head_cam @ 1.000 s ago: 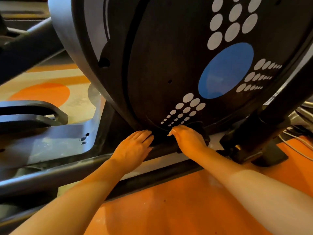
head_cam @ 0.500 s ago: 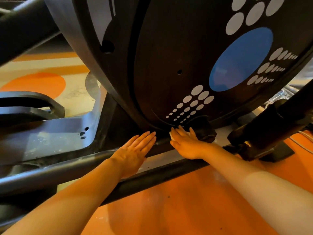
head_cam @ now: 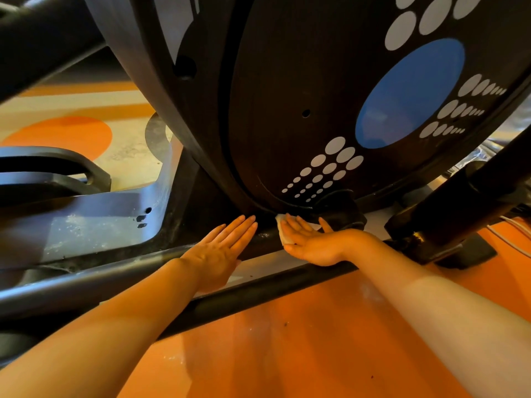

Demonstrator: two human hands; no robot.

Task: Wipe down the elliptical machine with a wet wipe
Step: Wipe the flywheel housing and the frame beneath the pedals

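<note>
**Getting the wipe into that gap under the flywheel cover**

So the right hand [head_cam: 311,242] is down at the bottom edge of the elliptical's big dark flywheel housing [head_cam: 287,96], fingers straight and slightly fanned, pressing the white wet wipe [head_cam: 283,229] flat against the frame just below the disc. The wipe peeks out past the fingertips on the side toward the left hand; the rest is hidden under the hand. The left hand [head_cam: 221,251] lies flat on the base rail [head_cam: 86,285], fingers straight and close together, looks like bracing.

My take: keep the palm flat, push along the curve of the housing's lower rim, and fold the wipe for a clean face, since that crevice probably traps grime.

The wipe's visible strip runs roughly along the fingers, pointing in under the housing.
</note>
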